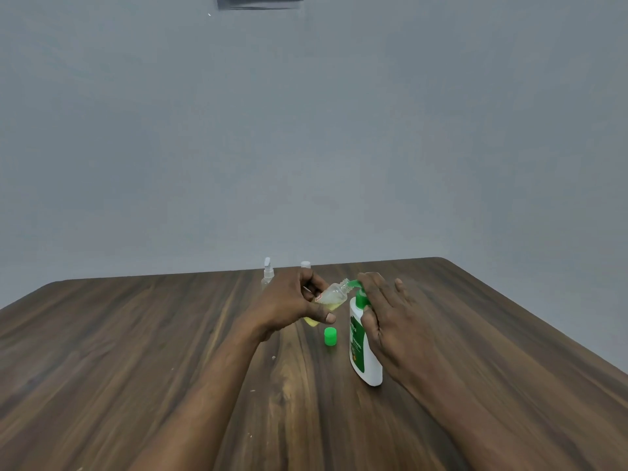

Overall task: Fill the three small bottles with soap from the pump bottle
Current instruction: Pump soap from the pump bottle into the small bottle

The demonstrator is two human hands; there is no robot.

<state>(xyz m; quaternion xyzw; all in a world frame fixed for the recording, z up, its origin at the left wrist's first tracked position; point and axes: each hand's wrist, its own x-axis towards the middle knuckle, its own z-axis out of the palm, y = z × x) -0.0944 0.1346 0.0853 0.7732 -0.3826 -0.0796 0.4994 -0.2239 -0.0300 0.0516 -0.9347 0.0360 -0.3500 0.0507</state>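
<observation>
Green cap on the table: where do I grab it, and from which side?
Best bet: pinch the green cap by its round side wall, coming straight down from above. It stands on end on the table, and the pump bottle crowds its right side.

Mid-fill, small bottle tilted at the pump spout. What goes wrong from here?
1. The small bottle is held tilted in the left hand, its narrow mouth only just at the green nozzle; a stroke could miss and drip soap onto the table.
2. The right hand presses the pump bottle from above, nothing bracing its base; it might tip.
3. The loose green cap stands close below; a drip or hand may foul or knock it.
</observation>
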